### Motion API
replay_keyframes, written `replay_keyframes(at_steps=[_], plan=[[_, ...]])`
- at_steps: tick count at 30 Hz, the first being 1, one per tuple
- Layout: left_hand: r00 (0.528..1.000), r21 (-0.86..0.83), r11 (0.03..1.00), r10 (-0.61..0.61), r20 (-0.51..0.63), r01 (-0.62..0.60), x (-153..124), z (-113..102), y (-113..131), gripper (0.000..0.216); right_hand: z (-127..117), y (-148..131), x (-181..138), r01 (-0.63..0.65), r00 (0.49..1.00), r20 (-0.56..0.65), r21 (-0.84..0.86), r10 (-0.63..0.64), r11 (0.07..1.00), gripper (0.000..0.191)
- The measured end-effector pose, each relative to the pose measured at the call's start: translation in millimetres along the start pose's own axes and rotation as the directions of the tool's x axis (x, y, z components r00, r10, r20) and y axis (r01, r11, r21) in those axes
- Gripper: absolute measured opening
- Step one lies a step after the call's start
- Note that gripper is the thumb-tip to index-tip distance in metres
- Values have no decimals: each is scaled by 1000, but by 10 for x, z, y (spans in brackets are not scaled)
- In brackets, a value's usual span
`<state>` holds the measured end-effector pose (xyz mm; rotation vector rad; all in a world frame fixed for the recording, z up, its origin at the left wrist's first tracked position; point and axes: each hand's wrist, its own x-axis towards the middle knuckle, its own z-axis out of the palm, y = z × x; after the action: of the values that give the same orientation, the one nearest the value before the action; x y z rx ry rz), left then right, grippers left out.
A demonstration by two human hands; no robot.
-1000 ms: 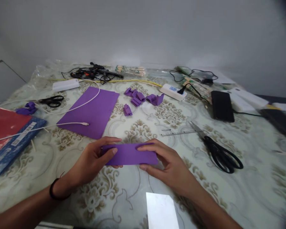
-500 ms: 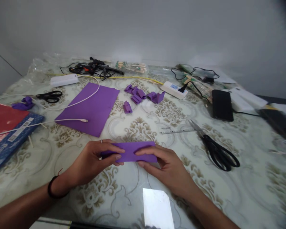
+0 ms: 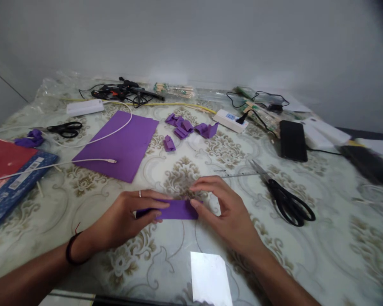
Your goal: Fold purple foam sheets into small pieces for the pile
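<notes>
A small folded purple paper strip point(image 3: 178, 209) lies low over the patterned tablecloth point(image 3: 322, 255) in front of me. My left hand point(image 3: 132, 216), with a ring and a black wristband, pinches its left end. My right hand point(image 3: 225, 210) pinches the right end with thumb and fingers curled over it. Most of the strip's left end is hidden under my left fingers.
A large purple sheet point(image 3: 119, 142) with a white cable point(image 3: 83, 163) lies beyond my left hand. Folded purple pieces point(image 3: 188, 127) sit further back. Black scissors point(image 3: 284, 197) and a clear ruler point(image 3: 236, 173) lie to the right. A phone point(image 3: 292, 140), power strip point(image 3: 231, 120) and red folder point(image 3: 3, 159) ring the table.
The strip has become narrower and shorter, folded over on itself. My right hand has moved left and closed in towards the left hand.
</notes>
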<state>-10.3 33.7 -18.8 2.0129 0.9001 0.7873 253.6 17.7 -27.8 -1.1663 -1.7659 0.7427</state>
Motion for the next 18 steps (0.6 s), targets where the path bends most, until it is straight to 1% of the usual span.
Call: replay_keyframes(at_steps=[3,7,10,15,18], plan=[[989,51,991,118,94,-123,-35,71,-1,30,52,-76,-7,40,996,78,-29,-37,999,11],[972,84,976,189,139,-201,-61,111,-17,32,118,-142,-25,92,990,113,-33,-87,995,10],[970,93,973,198,144,-213,-61,101,-14,33,130,-153,-23,107,987,125,-37,-102,994,9],[969,74,974,204,139,-215,-65,99,27,34,148,-160,-20,91,982,164,8,-91,996,13],[986,114,981,147,82,-155,-84,112,38,31,186,-157,-39,100,976,192,11,-100,995,15]])
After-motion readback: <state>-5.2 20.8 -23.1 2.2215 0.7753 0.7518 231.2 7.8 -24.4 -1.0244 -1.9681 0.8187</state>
